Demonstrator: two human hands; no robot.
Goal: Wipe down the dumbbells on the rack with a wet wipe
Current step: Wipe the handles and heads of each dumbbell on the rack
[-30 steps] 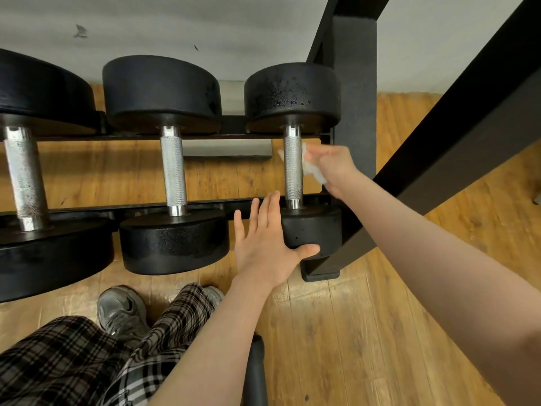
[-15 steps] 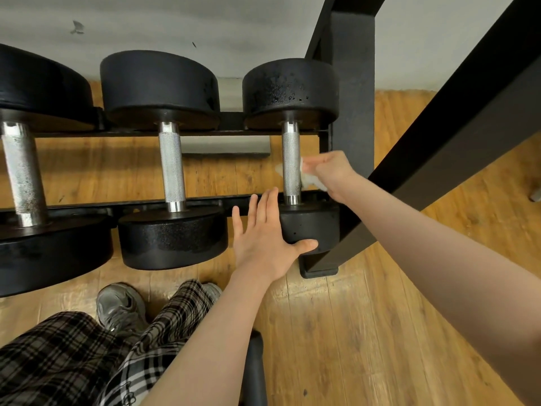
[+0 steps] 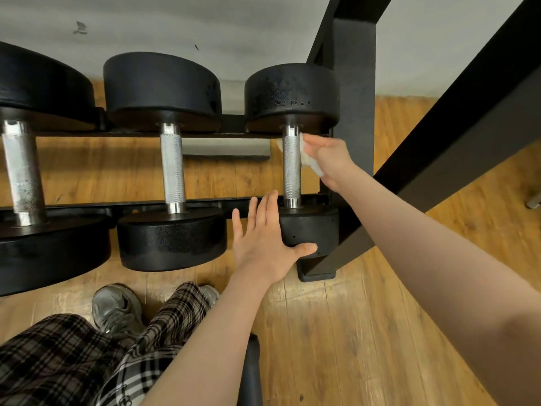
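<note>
The right hand (image 3: 329, 159) pinches a wet wipe (image 3: 307, 159) against the small dumbbell (image 3: 292, 168)'s handle, while the left hand (image 3: 266, 241), fingers spread, braces its near head.

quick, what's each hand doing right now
Left hand: open, fingers straight, pressed against the near head of the smallest dumbbell.
Right hand: holding the wet wipe against that dumbbell's handle.
</note>
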